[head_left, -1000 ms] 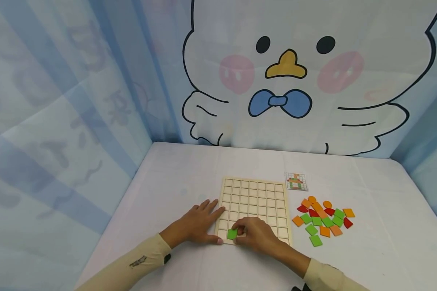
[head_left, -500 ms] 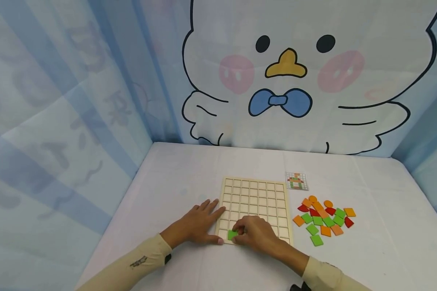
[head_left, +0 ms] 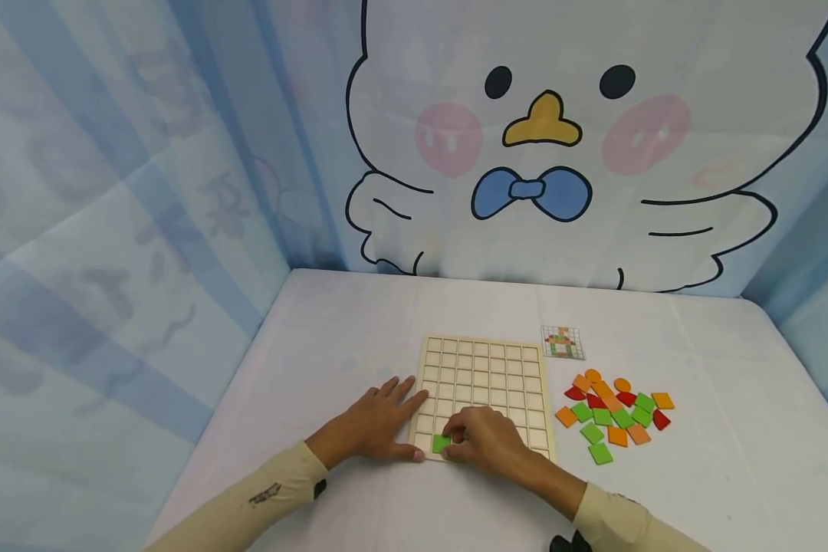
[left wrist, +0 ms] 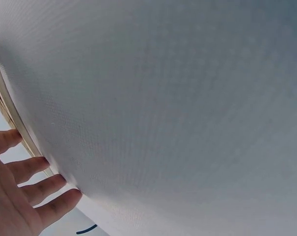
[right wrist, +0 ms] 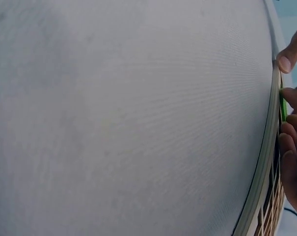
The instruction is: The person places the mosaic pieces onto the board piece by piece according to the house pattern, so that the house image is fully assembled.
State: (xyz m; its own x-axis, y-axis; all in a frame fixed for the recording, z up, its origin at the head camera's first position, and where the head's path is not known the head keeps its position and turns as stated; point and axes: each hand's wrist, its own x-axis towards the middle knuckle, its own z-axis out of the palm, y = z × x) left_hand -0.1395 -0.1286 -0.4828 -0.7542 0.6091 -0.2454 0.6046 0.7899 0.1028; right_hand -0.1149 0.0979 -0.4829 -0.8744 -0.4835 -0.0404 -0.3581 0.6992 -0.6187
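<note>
A pale wooden grid board (head_left: pixel 479 379) lies on the white table. My left hand (head_left: pixel 378 423) rests with fingers spread at the board's left edge, its thumb by the near left corner. In the left wrist view, the fingertips of the left hand (left wrist: pixel 28 191) meet the board's rim (left wrist: pixel 15 118). Thumb and fingers of my right hand (head_left: pixel 486 441) pinch a green square tile (head_left: pixel 439 444) at the board's near row, second cell from the left. Part of that tile is hidden under the fingers. The right wrist view catches only a green sliver of the tile (right wrist: pixel 284 109) between fingertips.
Loose tiles lie right of the board: green squares (head_left: pixel 600 454), orange squares (head_left: pixel 662 401), red pieces (head_left: pixel 660 419) and orange circles (head_left: pixel 622 385). A small pattern card (head_left: pixel 562 343) sits by the board's far right corner. Printed curtains stand behind and at the sides.
</note>
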